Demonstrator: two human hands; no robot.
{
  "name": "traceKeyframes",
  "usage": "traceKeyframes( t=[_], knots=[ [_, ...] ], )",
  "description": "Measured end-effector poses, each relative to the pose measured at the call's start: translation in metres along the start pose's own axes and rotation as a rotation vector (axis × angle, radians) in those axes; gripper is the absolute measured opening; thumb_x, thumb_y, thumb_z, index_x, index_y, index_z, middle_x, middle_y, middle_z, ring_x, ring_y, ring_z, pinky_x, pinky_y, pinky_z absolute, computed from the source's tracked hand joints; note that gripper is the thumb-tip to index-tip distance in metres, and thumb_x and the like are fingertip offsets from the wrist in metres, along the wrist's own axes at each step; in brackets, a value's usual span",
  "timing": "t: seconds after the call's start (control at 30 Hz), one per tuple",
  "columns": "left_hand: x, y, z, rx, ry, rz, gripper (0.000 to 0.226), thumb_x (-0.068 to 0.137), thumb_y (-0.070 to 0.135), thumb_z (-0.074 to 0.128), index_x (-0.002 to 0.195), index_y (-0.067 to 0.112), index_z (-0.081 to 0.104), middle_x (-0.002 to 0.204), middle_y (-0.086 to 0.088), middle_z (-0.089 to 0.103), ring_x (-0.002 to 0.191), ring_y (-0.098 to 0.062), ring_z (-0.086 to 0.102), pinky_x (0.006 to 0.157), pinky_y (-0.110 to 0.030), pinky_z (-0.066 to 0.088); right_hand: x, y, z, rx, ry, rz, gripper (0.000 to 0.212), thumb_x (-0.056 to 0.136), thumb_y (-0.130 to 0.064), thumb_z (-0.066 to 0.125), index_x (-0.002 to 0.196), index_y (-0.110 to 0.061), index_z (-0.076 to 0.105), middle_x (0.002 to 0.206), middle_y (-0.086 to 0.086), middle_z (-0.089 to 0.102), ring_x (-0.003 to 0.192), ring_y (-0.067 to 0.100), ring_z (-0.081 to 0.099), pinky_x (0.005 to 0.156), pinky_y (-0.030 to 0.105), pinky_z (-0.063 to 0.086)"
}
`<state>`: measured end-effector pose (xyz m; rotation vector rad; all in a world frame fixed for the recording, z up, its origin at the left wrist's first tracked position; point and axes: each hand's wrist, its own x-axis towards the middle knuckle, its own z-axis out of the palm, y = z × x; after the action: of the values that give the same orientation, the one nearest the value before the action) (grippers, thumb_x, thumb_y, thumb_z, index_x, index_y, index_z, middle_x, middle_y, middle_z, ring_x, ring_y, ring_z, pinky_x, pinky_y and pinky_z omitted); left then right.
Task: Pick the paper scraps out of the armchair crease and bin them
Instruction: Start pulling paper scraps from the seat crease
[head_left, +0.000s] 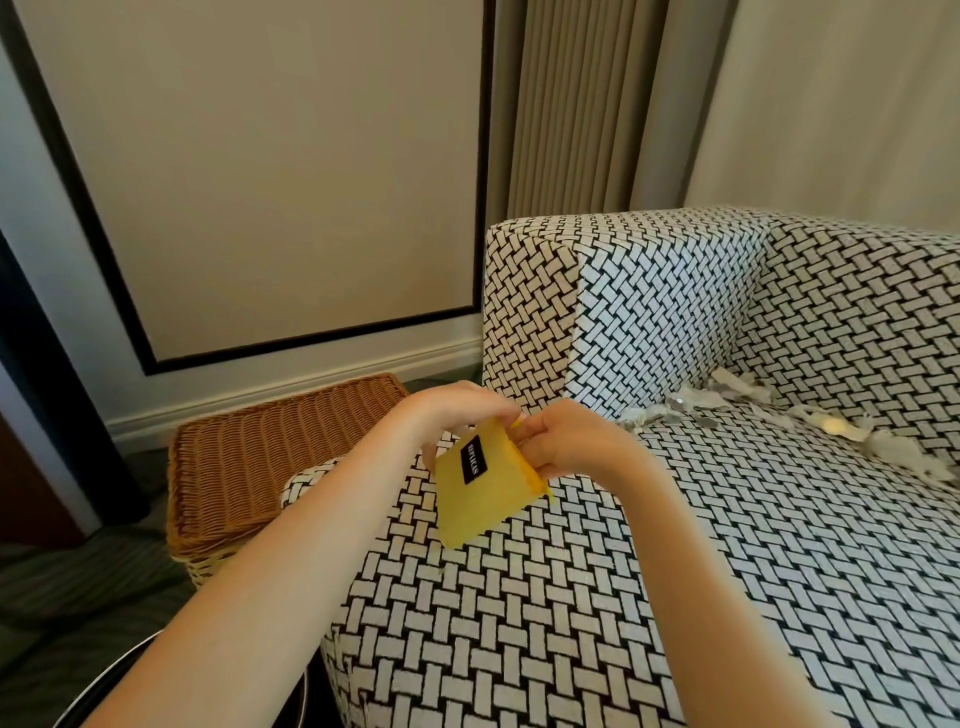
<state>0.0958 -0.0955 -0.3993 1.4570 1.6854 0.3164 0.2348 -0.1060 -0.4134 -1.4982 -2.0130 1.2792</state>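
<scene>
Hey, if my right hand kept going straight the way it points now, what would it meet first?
The right hand points leftward: first the yellow fabric square with a black label that it pinches, then probably the left hand.

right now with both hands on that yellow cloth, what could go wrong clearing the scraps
The left hand and right hand both hold the yellow cloth, so neither can pick. The paper scraps lie among small round things, maybe coins, that could get binned too. Scraps might slip deeper into the armchair crease.
</scene>
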Motion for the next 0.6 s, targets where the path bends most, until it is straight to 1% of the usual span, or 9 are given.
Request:
traceKeyframes(
  t=[0.1,0.17,0.23,0.3,0.37,0.43,0.47,0.53,0.6],
  knots=[
    [0.002,0.002,-0.001,0.045,0.007,-0.013,0.044,0.079,0.029,0.051,0.123,0.026,0.056,0.128,0.001,0.047,0.114,-0.022,0.043,0.078,-0.052,0.042,0.001,0.005,-0.007,0.092,0.041,0.02,0.028,0.08,0.006,0.06,0.106,-0.003,0.066,0.103,0.014,0.068,0.084,0.024,0.069,0.08,0.031,0.056],
    [0.008,0.001,-0.001,0.072,0.05,0.017,0.048,0.082,0.037,0.052,0.129,0.027,0.051,0.137,-0.001,0.045,0.115,-0.022,0.045,0.081,-0.045,0.04,0.004,0.014,-0.011,0.084,0.162,0.064,0.025,0.08,0.003,0.061,0.103,-0.007,0.066,0.09,0.011,0.068,0.071,0.019,0.068,0.072,0.028,0.058],
    [0.016,-0.002,0.0,0.078,0.144,0.066,0.051,0.088,0.042,0.048,0.134,0.021,0.047,0.142,-0.004,0.043,0.124,-0.024,0.045,0.088,-0.037,0.038,0.007,0.027,-0.015,-0.089,0.331,0.066,0.023,0.082,-0.004,0.059,0.102,-0.013,0.066,0.072,0.001,0.064,0.053,0.012,0.057,0.058,0.023,0.054],
    [0.028,-0.007,0.003,0.099,0.24,0.114,0.05,0.093,0.036,0.046,0.137,0.012,0.044,0.142,-0.005,0.045,0.128,-0.023,0.043,0.097,-0.031,0.037,0.009,0.038,-0.016,-0.265,0.421,-0.018,0.026,0.083,-0.014,0.06,0.108,-0.02,0.065,0.064,-0.011,0.053,0.048,0.006,0.043,0.049,0.018,0.04],
    [0.04,-0.012,0.008,0.145,0.297,0.136,0.048,0.095,0.027,0.046,0.137,0.007,0.041,0.127,-0.004,0.054,0.12,-0.021,0.048,0.093,-0.028,0.038,0.011,0.045,-0.012,-0.366,0.353,-0.09,0.038,0.083,-0.023,0.063,0.121,-0.025,0.058,0.067,-0.016,0.047,0.055,0.001,0.04,0.054,0.016,0.035],
    [0.051,-0.013,0.015,0.161,0.297,0.127,0.048,0.094,0.023,0.048,0.137,0.004,0.038,0.121,-0.006,0.055,0.112,-0.022,0.051,0.082,-0.027,0.039,0.016,0.049,-0.005,-0.414,0.283,-0.094,0.049,0.084,-0.026,0.06,0.132,-0.028,0.048,0.093,-0.007,0.062,0.074,0.006,0.052,0.07,0.024,0.046],
    [0.057,-0.013,0.019,0.16,0.296,0.124,0.05,0.093,0.022,0.051,0.137,0.004,0.036,0.127,-0.009,0.052,0.114,-0.023,0.052,0.081,-0.027,0.039,0.019,0.05,-0.002,-0.449,0.286,-0.09,0.049,0.086,-0.027,0.057,0.134,-0.029,0.045,0.104,-0.001,0.064,0.081,0.011,0.055,0.077,0.029,0.049],
    [0.066,-0.013,0.025,0.154,0.299,0.132,0.052,0.09,0.023,0.056,0.135,0.005,0.036,0.131,-0.012,0.05,0.116,-0.025,0.051,0.08,-0.027,0.04,0.025,0.049,0.004,-0.556,0.344,-0.093,0.043,0.091,-0.029,0.051,0.133,-0.028,0.045,0.103,0.001,0.065,0.084,0.016,0.058,0.078,0.032,0.05],
    [0.073,-0.014,0.029,0.139,0.314,0.155,0.048,0.086,0.023,0.06,0.128,0.007,0.042,0.126,-0.01,0.054,0.112,-0.024,0.053,0.076,-0.026,0.039,0.031,0.046,0.009,-0.674,0.42,-0.098,0.034,0.093,-0.028,0.045,0.127,-0.026,0.05,0.105,0.003,0.065,0.093,0.02,0.06,0.077,0.032,0.049]
  ],
)
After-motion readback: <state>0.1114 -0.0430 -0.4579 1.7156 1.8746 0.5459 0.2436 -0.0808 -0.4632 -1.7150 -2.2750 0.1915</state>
